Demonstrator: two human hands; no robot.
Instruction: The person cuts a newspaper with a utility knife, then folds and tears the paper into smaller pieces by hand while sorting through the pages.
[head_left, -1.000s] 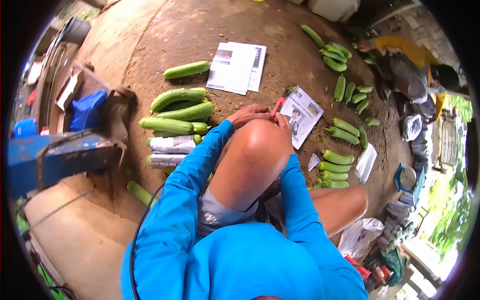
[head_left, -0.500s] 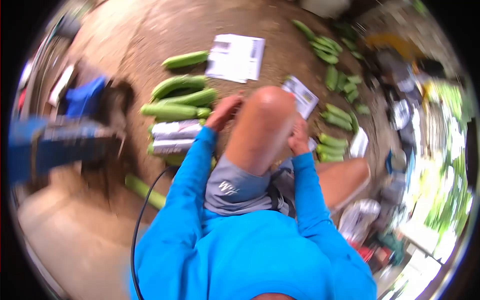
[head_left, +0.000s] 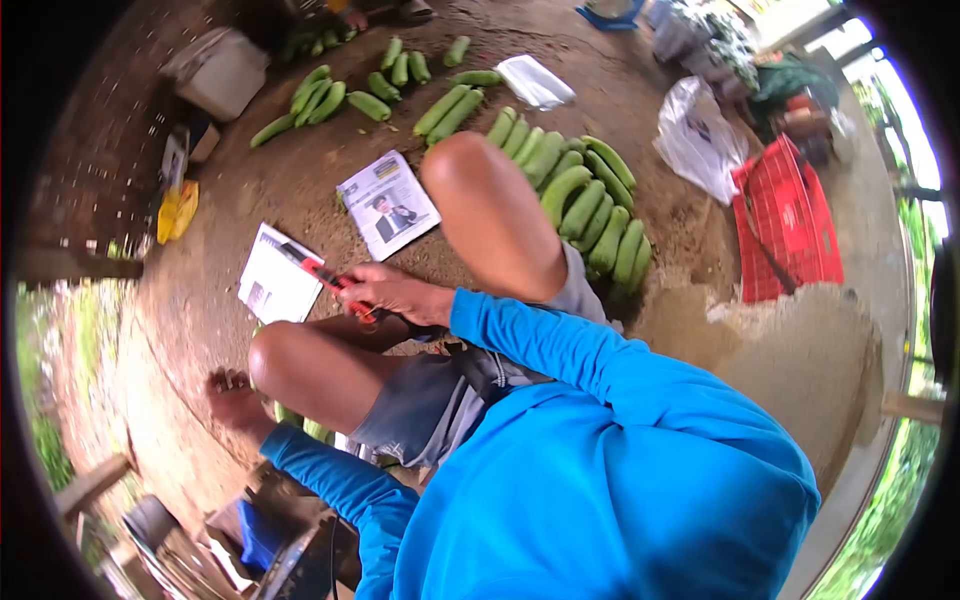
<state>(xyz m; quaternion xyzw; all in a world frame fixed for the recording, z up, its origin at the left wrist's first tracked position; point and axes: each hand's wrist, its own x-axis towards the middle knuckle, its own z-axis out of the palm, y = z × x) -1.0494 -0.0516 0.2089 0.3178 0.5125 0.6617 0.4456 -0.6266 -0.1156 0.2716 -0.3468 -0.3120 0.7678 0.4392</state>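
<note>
Your right hand (head_left: 393,294) has its fingers clamped round the red tool (head_left: 328,276), long axis running 10-to-4, tip poking past them at 10 o'clock toward the newspaper (head_left: 266,287); left hand (head_left: 240,406), can't tell tbh.

Newspapers (head_left: 388,208) left of the gourd pile (head_left: 580,210) — crate (head_left: 800,222) farther right

Red-black tool (head_left: 321,272), green gourds (head_left: 566,192), blue shirt (head_left: 610,450).

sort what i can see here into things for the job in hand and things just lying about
Likely for the job:
green vegetables
newspaper
red-handled tool, held in the right hand

Probably just lying about:
pale container
plastic bag
red basket
</note>
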